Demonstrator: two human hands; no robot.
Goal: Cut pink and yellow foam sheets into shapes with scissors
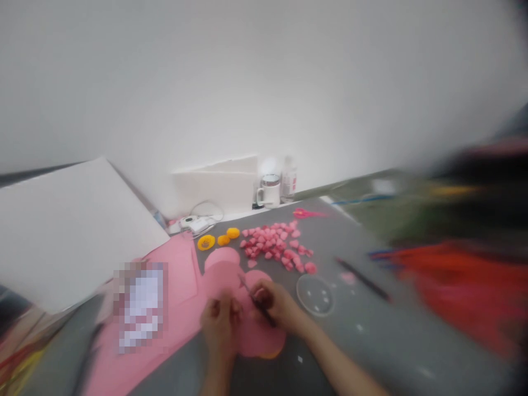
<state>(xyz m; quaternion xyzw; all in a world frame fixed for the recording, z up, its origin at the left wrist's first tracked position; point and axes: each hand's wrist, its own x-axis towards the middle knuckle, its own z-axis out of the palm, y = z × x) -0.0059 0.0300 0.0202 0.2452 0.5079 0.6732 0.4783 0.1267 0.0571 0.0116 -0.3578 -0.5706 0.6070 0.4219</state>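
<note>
Pink paper cut in rounded lobes [220, 278] lies on the grey table beneath both hands, with a yellow edge showing at its bottom. My right hand [274, 302] is closed around dark-handled scissors [256, 301], their blades pointing up and left over the paper. Just left of them, my left hand [221, 316] has its fingers curled together above the paper; whatever they pinch is too blurred to make out. Behind the hands spreads a heap of small pink petal-like pieces [270, 242]. Yellow round pieces [223, 240] sit left of that heap.
Pink sheets [175, 269] cover the table's left side, near a leaning white board [78, 236]. A mug [270, 191] and bottle [289, 179] stand by the wall. Pink-handled scissors [305, 213], a clear disc [315, 295], a dark pen-like stick [363, 278] and blurred red material [449, 291] lie rightward.
</note>
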